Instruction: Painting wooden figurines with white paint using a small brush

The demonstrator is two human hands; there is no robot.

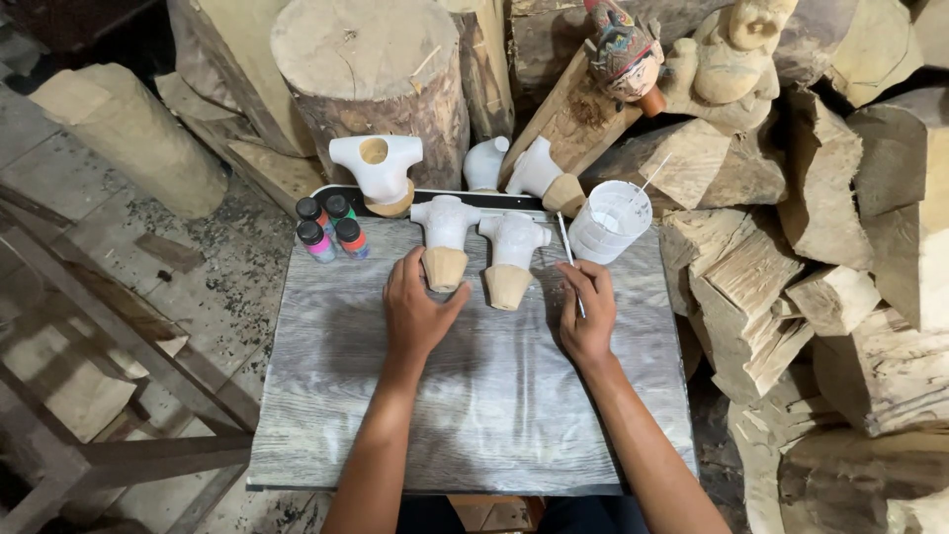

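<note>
- Now your left hand [415,309] rests on the grey wood-grain board [474,415], with its fingers loosely curled around the bare wooden base of the left white-primed torso piece [445,242]; it touches the base but does not lift it.
- Your right hand [588,316] pinches a thin brush [570,262] between thumb and fingers, the shaft pointing to the far side, just beside the right torso piece [511,255].
- Both torso pieces stand upright in the middle of the board, near its far edge, close together but apart.
- I judge that the step in hand is the preparing for painting: one piece is steadied and the brush is ready, but no colour shows on either piece.
- The next move, I think, calls for a firm hold on the base and a loaded brush tip.
- Four small paint bottles [332,229] stand in a group at the far left of the board, with black caps and pink, red and green contents; any labels are too small to tell.
- A clear plastic cup [610,220] with a stick inside it stands at the far right.
- More white pieces [378,170] wait beyond the board.
</note>
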